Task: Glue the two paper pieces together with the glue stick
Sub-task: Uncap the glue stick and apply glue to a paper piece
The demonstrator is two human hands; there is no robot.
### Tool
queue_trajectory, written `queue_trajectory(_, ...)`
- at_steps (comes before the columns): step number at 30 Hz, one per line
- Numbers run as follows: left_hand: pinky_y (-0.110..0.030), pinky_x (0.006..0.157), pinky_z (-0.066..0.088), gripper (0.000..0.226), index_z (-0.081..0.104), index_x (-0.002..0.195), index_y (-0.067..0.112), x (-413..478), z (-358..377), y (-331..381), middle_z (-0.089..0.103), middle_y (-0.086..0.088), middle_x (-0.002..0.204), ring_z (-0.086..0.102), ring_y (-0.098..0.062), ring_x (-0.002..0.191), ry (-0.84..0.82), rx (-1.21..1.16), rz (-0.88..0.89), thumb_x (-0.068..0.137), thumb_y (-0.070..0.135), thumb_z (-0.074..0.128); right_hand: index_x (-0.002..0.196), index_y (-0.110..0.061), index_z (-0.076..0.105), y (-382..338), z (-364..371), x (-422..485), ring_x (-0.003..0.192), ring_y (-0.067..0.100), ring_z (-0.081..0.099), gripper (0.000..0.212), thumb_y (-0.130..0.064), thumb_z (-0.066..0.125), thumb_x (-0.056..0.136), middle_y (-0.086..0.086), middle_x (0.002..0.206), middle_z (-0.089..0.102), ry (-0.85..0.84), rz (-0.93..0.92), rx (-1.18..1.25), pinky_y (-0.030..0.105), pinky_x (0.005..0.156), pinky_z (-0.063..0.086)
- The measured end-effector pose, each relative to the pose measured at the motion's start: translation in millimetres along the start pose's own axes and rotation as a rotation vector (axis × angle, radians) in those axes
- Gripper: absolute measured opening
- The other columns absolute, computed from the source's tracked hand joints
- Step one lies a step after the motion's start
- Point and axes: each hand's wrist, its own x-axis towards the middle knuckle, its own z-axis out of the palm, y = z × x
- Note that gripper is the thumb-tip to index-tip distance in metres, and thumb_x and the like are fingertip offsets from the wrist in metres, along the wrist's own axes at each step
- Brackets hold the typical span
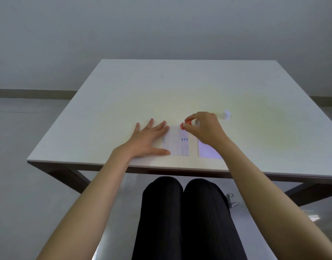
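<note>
Two paper pieces lie side by side near the table's front edge. The left paper (pixel 177 143) is white with faint blue print; my left hand (pixel 148 139) rests flat on its left part, fingers spread. The right paper (pixel 207 152) is pale lilac and partly hidden under my right forearm. My right hand (pixel 204 128) holds the red glue stick (pixel 185 125), tilted, with its lower end at the far right corner of the left paper. The stick's white cap (pixel 226 115) stands on the table just right of that hand.
The white table (pixel 180 87) stretches far beyond the papers, with its front edge close to them. My legs in black trousers are under the table. A small metal object (pixel 231 200) lies on the floor to the right of my knees.
</note>
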Motion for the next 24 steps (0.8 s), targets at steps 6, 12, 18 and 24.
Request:
queue_trajectory(6,-0.051,0.115,-0.015,0.095,0.004,0.150,0.031,0,0,0,-0.002,0.020,0.158,-0.016,-0.013,0.146,0.011,-0.017,0.003,0.077,0.066,0.053,0.101,-0.016,0.073,-9,21,-13,0.078,0.012,0.050,0.024,-0.028,0.064,0.083,-0.002,0.086,0.063,-0.098,-0.147,0.030,0.017,0.064,0.034)
queue_trajectory(12,-0.053,0.115,-0.014,0.097,0.001,0.151,0.028,-2,-1,3,-0.004,0.017,0.159,-0.015,-0.015,0.146,-0.003,0.008,-0.001,0.078,0.067,0.052,0.106,-0.012,0.071,-9,15,-3,0.088,0.017,0.057,0.028,-0.027,0.061,0.085,0.004,0.098,0.069,-0.005,-0.061,-0.010,0.019,0.071,0.034)
queue_trajectory(18,-0.051,0.115,-0.015,0.100,-0.002,0.151,0.028,-2,0,2,-0.005,0.017,0.159,-0.018,-0.013,0.146,-0.005,-0.018,-0.004,0.076,0.069,0.050,0.095,-0.025,0.074,-1,1,-23,0.063,-0.005,0.055,0.018,-0.029,0.065,0.080,-0.010,0.071,0.066,-0.117,-0.078,0.142,0.006,0.055,0.038)
queue_trajectory(24,-0.039,0.114,-0.018,0.091,-0.004,0.147,0.041,-10,-6,7,0.003,0.020,0.154,-0.015,0.004,0.138,0.071,-0.343,-0.022,0.082,0.055,0.057,0.106,-0.012,0.065,8,-19,-33,0.056,0.014,0.062,0.017,-0.015,0.057,0.091,0.005,0.081,0.069,0.027,0.342,1.227,0.021,0.052,0.048)
